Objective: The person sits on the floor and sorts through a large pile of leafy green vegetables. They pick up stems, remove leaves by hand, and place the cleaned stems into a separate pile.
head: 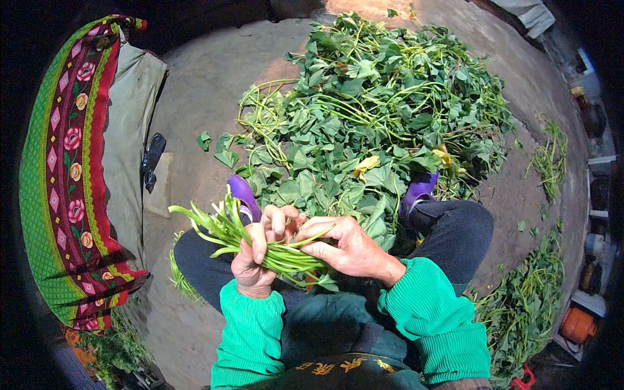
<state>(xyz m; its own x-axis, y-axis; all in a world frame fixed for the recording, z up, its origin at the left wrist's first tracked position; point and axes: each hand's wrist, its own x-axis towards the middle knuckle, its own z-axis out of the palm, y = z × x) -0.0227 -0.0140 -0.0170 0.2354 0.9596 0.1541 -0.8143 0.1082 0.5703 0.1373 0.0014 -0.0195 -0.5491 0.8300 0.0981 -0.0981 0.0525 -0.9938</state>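
My left hand [258,253] is closed around a bundle of long green leaf stems [302,263], whose cut ends fan out to the left. At the bundle's right side my right hand [343,243] pinches a single stem between thumb and forefinger. A small green leaf [327,282] hangs at the bundle's lower right end. Just past my hands, between my purple shoes [243,197], spreads a big heap of leafy green vines [360,117] on the floor. A few yellow leaves [366,165] lie on its near side.
At the left, a flowered red and green cloth [73,170] drapes over a grey-covered piece of furniture [131,107]. More vines [521,302] lie at the lower right, with a small stem pile [550,161] above them. Stems [183,273] rest beside my left knee. An orange object [578,324] sits far right.
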